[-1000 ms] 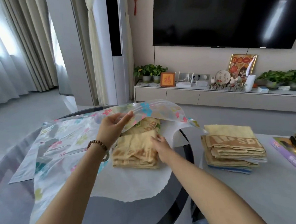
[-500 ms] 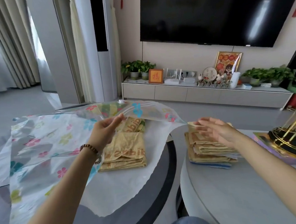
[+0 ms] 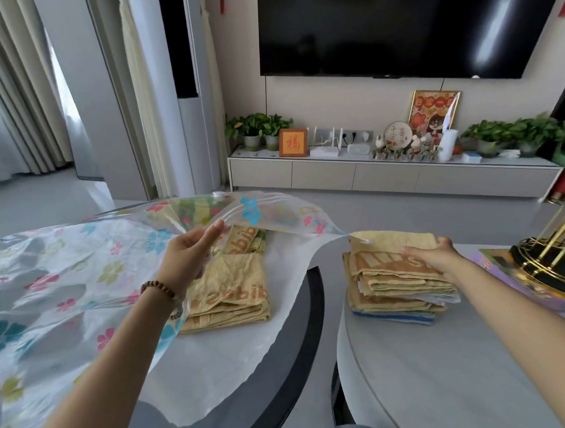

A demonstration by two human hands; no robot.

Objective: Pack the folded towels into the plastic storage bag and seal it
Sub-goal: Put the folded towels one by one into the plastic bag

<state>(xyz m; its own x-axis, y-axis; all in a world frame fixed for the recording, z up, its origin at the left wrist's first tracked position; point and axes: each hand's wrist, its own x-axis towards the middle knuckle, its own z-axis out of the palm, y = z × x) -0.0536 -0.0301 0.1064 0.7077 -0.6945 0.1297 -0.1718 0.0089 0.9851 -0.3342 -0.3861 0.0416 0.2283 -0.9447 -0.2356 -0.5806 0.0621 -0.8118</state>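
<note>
A clear plastic storage bag (image 3: 61, 279) printed with coloured flowers lies across the dark round table. My left hand (image 3: 190, 250) pinches its upper flap and holds the mouth lifted. Inside the mouth, on the white lower sheet, rest folded yellow towels (image 3: 229, 291). On the pale round table to the right stands a stack of folded towels (image 3: 393, 283). My right hand (image 3: 434, 256) lies on the stack's right side, fingers curled around the top yellow towel.
A gold wire stand (image 3: 558, 261) sits on a purple box (image 3: 498, 265) right of the stack. A narrow gap (image 3: 328, 311) separates the two round tables. A TV and low cabinet with plants stand against the far wall.
My right hand left the towels in the bag, crossed to the stack on the right table and now grips its top towel. My left hand keeps holding the flap up.
</note>
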